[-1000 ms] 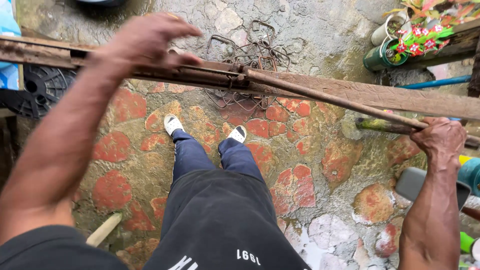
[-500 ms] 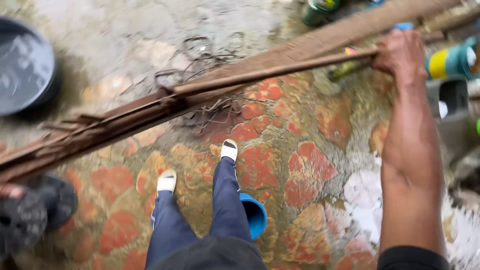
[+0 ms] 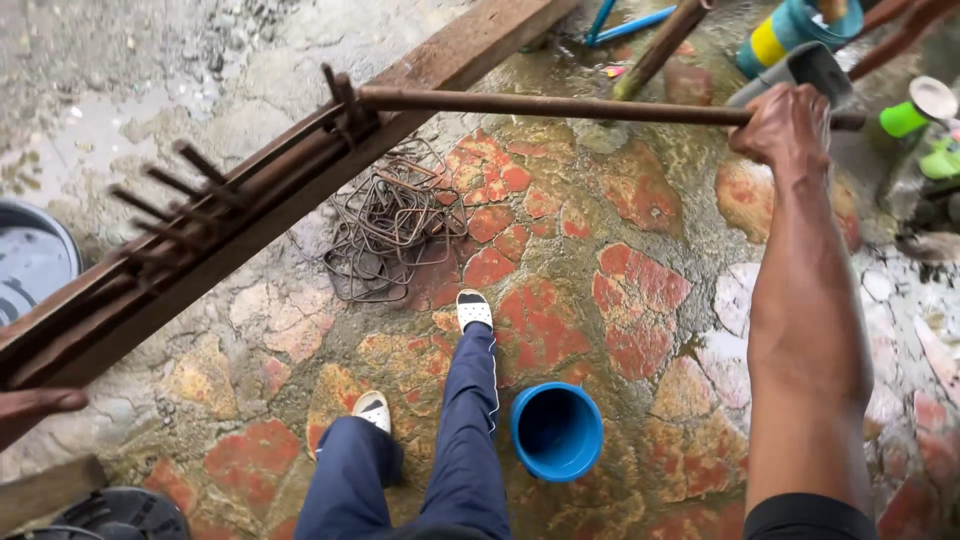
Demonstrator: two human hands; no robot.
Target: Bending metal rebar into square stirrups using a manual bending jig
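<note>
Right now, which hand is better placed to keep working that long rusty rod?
Right. The right hand is closed around the rusty rod near its free end. The left hand shows only at the frame edge, below the wooden beam, off the rod.

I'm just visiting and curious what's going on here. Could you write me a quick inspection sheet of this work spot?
Surface: wet stone paving, red and grey patches.
Job's things: rusty rod held level, its far end at a long wooden beam carrying bent bars.
Clutter: pile of wire stirrups; blue bucket by the feet; grey basin at left; green and yellow containers top right.
Hands: right hand closed on the rod; left hand only partly in view at the left edge, grip unclear.
Cables: nothing seen.
Surroundings: blue pipes at top; gravel top left.
</note>
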